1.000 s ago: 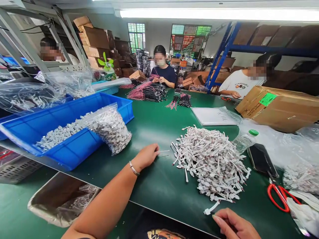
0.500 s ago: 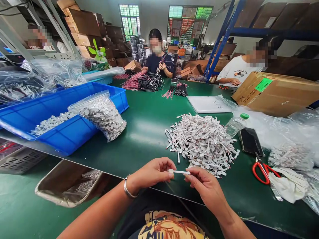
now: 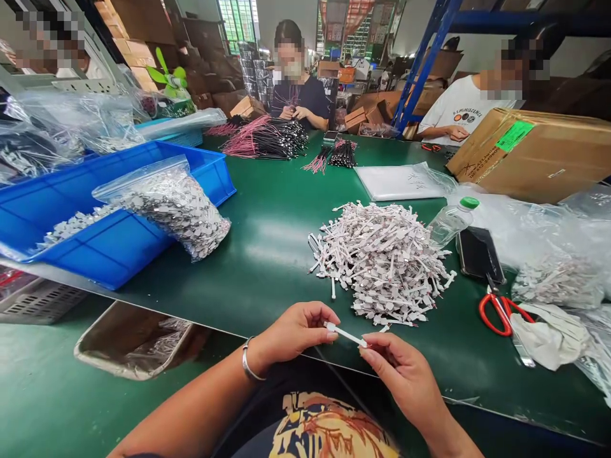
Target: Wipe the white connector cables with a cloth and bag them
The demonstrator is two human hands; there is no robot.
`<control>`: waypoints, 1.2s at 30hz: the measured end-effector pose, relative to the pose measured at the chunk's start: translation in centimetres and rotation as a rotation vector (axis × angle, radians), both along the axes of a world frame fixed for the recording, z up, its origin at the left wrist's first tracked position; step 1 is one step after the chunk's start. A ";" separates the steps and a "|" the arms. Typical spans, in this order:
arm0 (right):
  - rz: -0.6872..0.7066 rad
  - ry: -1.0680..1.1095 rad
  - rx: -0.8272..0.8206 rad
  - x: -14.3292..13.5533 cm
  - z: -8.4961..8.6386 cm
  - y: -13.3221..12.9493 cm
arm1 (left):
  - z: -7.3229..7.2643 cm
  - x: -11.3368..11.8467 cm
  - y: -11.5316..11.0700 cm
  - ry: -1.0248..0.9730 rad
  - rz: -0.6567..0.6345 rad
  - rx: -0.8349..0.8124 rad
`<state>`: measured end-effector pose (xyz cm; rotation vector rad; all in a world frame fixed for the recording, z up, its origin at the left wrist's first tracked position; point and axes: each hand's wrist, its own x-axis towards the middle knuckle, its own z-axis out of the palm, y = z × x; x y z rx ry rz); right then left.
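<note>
Green sheet material formed the top of the table (image 3: 267,254), and its near edge sloped down from left to right as a pale line. The left hand (image 3: 298,327) and the right hand (image 3: 405,366) were positioned at this edge, just in front of the pile of white cables (image 3: 386,261). A smooth green span extended from the pile leftward to the blue bin (image 3: 119,254), providing side room for the left hand. A narrower span separated the right hand from the scissors (image 3: 502,308) and the crumpled white cloth (image 3: 548,337).

The single cable (image 3: 351,336) was held between both hands, tilted down toward the right. It was slim and white, with a wider block at its left end. The left thumb and index finger were pinched on the block; the right thumb and fingertips were closed on the opposite end. The cable's height above the table could not be determined.

The pile was a loose, tangled heap with small reddish tips. A bulging clear plastic bag (image 3: 172,207) lay across the bin's rim. A clear bottle (image 3: 449,224) with a green cap leaned just beside the pile, near a flat black phone (image 3: 480,254).
</note>
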<state>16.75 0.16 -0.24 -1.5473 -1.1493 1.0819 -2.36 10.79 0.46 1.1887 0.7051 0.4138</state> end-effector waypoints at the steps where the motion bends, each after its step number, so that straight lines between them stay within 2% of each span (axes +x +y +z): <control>1: 0.004 0.017 -0.013 0.1 -0.1 0.1 | 0.0 0.0 0.0 0.003 0.007 0.004; 7: 0.135 0.003 -0.076 0.9 -0.3 0.6 | 0.2 0.1 -0.2 0.045 0.044 0.048; 12: 0.054 -0.093 0.085 0.5 -1.1 0.6 | 0.1 0.2 -0.4 0.082 0.078 0.078; 15: 0.050 -0.111 0.155 0.2 -1.7 0.4 | -0.1 0.1 -0.4 0.092 0.086 0.074; 19: 0.037 -0.175 0.182 0.1 -2.2 0.2 | 0.0 0.2 -0.3 0.081 0.060 0.061; 24: 0.027 -0.298 0.225 0.0 -2.0 0.1 | 0.0 0.1 -0.2 0.066 0.037 0.043; 36: 0.020 -0.317 0.260 0.0 -1.4 0.0 | -0.5 -0.1 -0.4 0.035 0.048 0.034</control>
